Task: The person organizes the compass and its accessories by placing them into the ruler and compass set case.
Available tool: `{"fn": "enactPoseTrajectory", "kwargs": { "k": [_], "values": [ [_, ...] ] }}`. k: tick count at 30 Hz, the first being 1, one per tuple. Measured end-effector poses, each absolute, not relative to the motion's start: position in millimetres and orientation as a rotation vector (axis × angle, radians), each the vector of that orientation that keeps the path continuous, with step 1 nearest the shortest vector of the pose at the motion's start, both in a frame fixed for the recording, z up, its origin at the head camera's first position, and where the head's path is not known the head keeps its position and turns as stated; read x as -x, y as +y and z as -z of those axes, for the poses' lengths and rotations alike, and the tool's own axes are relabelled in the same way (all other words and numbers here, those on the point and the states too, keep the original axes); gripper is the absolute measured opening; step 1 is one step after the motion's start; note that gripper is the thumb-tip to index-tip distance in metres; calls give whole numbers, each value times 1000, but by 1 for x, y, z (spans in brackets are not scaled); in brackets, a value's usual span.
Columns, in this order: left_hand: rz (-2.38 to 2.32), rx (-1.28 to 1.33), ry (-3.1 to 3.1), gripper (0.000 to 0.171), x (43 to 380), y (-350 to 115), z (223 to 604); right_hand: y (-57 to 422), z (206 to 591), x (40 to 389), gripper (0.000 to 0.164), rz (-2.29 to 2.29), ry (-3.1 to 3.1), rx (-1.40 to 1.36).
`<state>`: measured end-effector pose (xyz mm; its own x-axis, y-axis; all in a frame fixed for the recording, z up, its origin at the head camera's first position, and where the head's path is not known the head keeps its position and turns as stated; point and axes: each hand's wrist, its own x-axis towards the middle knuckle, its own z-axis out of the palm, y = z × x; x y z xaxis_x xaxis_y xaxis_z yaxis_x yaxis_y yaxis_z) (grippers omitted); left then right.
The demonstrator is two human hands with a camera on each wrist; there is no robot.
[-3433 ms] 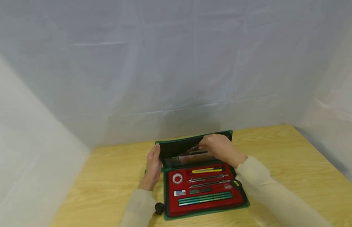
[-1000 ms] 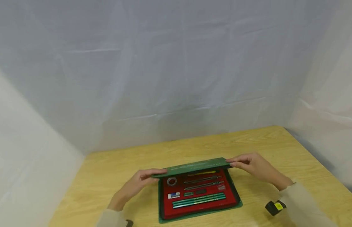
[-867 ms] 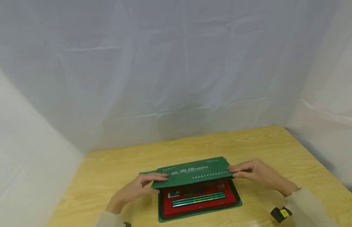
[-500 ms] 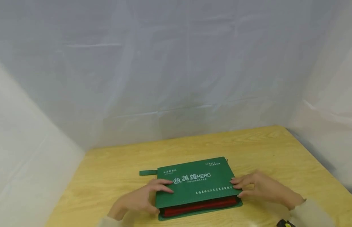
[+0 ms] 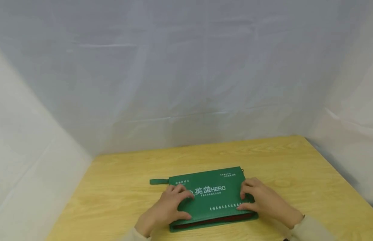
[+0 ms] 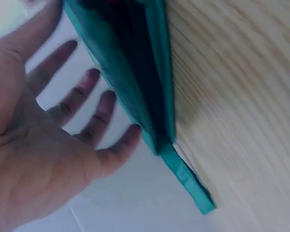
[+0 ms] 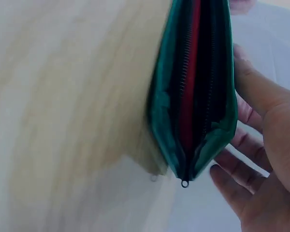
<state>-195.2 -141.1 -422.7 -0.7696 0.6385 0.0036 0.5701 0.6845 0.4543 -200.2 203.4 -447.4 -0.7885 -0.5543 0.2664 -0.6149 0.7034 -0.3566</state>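
Observation:
A flat green zip case (image 5: 216, 201) with white HERO lettering lies on the table, its lid folded down. A gap along the near edge shows a dark red strip of the inside. My left hand (image 5: 166, 209) rests its fingers on the lid's left part; my right hand (image 5: 261, 199) presses the right part with fingertips and thumb. In the left wrist view, the left hand (image 6: 63, 135) has its fingers spread along the lid. The right wrist view shows the unzipped side with zipper teeth (image 7: 186, 63) and a red lining (image 7: 188, 116), beside the right hand (image 7: 275, 140). The tools inside are hidden.
A green wrist strap (image 5: 159, 181) sticks out from the case's far left corner. The wooden table (image 5: 129, 174) reaches back to a pale sheet (image 5: 186, 83), with more sheeting at both sides.
The right hand was in the lid pocket; both hands then gripped the raised lid and swung it down towards me. The lid now covers the red tray, and the hands have moved inward onto it.

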Motion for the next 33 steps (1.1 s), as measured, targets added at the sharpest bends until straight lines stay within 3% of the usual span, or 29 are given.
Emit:
{"fn": "enactPoseTrajectory", "kwargs": {
  "k": [5,8,16,33],
  "values": [
    [-477,-961,2790,60,190,-132,421,204,456,198,64,-685,-2888,-975],
    [-422,-987,2791,61,187,-130,424,205,458,197,71,-713,-2924,-977],
    [-452,-1012,2791,70,187,-124,428,205,459,198,73,-770,-2962,-966],
    [-556,-953,2771,70,230,-121,430,209,463,233,72,-957,-3007,-836]
  ]
}}
